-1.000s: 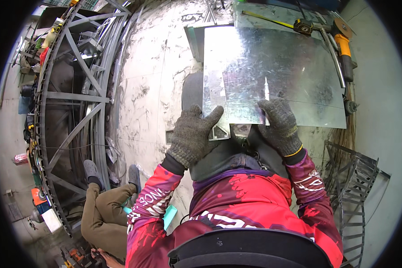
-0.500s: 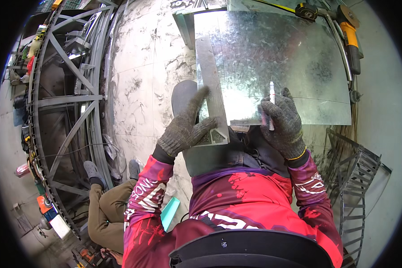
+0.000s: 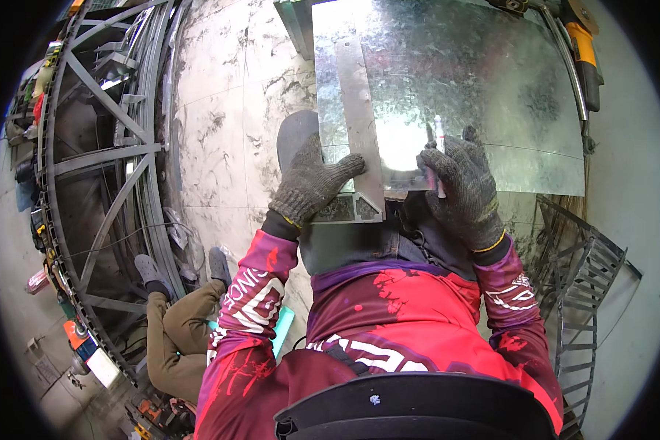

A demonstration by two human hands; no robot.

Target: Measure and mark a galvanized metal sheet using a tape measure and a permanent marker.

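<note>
A shiny galvanized metal sheet lies in front of me, its near edge above my lap. Along its left part runs a grey metal square, a long blade with a triangular corner at the near end. My left hand, in a dark knit glove, grips the square near that corner, thumb across its blade; the other fingertips are partly hidden. In my right hand, gloved too, a white marker pen is held upright over the sheet's near edge. A thin line crosses the sheet right of this hand.
An orange angle grinder lies beyond the sheet's right edge. Steel trusses stand at left, and a ladder-like metal frame at lower right. Another person's legs and a turquoise object are at lower left.
My left hand has swung inward, its thumb now on the square's blade. The square has shifted right on the sheet. My right hand still holds the marker, slightly farther up and left.
</note>
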